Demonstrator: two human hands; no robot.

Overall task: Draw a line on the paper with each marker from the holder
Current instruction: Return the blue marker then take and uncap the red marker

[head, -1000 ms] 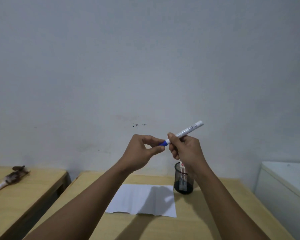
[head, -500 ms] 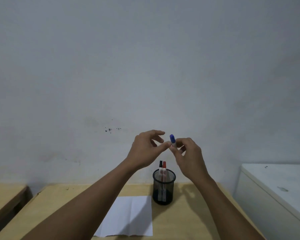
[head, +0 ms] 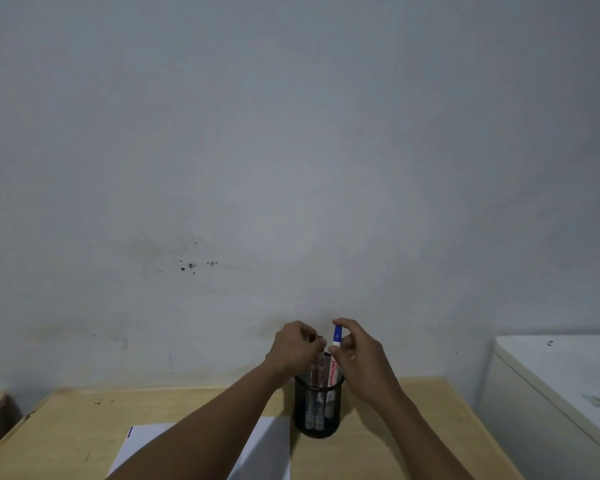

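Blue-capped marker in right hand above holder

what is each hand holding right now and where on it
Right hand pinches the blue-capped marker just below its cap, over the holder. Left hand: cannot tell.

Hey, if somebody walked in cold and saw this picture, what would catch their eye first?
Two hands meet low in the middle, over a black mesh holder on the wooden table. The right hand pinches a blue-capped marker standing upright in the holder, while the left hand reaches in beside it. White paper lies left of the holder.
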